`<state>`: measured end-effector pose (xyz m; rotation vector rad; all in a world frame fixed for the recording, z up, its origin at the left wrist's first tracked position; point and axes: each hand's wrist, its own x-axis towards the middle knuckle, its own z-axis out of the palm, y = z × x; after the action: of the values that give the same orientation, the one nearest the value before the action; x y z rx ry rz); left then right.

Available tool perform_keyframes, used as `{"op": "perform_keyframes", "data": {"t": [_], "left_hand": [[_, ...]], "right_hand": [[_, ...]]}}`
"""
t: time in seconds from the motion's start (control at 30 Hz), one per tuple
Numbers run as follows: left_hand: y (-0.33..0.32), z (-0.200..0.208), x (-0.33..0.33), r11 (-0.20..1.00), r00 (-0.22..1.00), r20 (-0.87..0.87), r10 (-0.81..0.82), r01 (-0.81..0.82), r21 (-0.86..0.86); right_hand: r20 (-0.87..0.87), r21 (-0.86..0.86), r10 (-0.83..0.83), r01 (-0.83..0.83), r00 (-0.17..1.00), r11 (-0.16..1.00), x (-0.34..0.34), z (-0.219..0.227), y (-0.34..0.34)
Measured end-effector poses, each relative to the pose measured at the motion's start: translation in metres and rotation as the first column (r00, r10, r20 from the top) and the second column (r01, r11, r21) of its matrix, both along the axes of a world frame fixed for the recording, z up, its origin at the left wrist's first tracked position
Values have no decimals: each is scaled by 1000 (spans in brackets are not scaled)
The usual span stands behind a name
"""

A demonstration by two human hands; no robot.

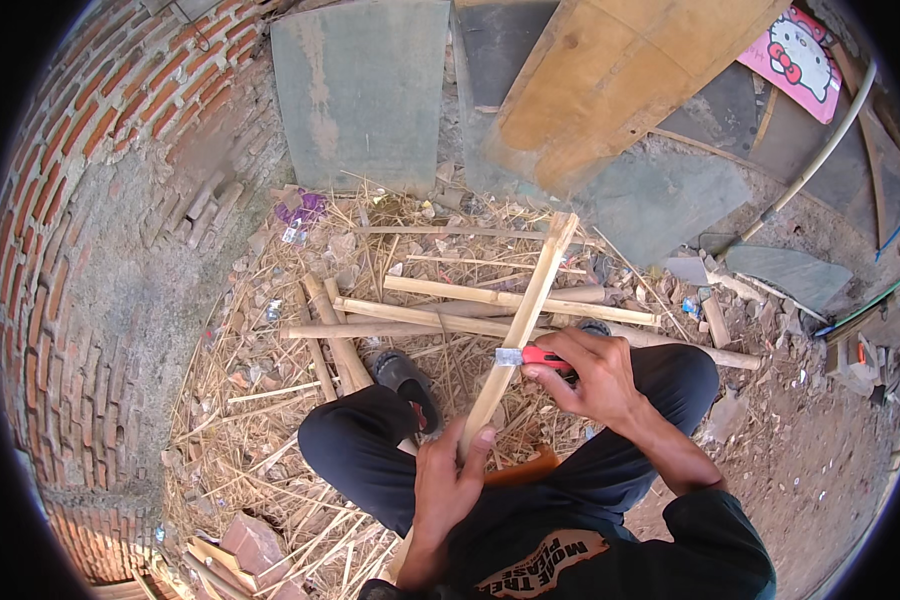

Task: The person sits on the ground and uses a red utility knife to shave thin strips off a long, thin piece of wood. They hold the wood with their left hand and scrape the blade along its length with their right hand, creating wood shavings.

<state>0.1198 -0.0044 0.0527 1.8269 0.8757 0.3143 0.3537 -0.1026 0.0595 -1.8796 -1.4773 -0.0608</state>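
A long split bamboo strip (538, 290) slants up and away from my lap, its far end pointing ahead. My left hand (448, 482) is closed round its near end. In my right hand (598, 372) is a utility knife (541, 356) with a red and black handle. Its short, wide, silvery blade lies across the strip about midway along, touching or very close to it. Below the strip, between my bent legs, an orange-brown thing (525, 468) shows in part; I cannot tell what it is.
Several cut bamboo lengths (440, 312) lie crossed on the ground beyond my feet, among shavings and rubble. A dark shoe (407, 385) is on my left foot. A brick wall (80, 260) rises at left. Grey sheets (362, 100) and a brown board (610, 80) lean at the back.
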Motion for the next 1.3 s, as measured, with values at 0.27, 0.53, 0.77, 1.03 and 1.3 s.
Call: {"op": "perform_keyframes", "data": {"t": [0.27,0.53,0.77,1.03,1.3], "left_hand": [[-3,-2,-3,997,999,46,12,-15,70],[-2,3,-6,999,999,30,13,-15,50],[-8,-2,-23,999,998,-54,-21,23,36],[-9,-5,-25,999,1000,-1,-13,13,-38],[-3,-25,-28,977,986,158,-53,84,-195]], "right_hand": [[5,74,-21,20,1000,997,6,-1,3],[-3,68,-40,40,999,997,11,2,4],[-51,64,-187,190,981,980,48,6,5],[-65,62,-220,224,973,973,51,9,6],[-837,52,34,18,545,999,58,0,2]]}}
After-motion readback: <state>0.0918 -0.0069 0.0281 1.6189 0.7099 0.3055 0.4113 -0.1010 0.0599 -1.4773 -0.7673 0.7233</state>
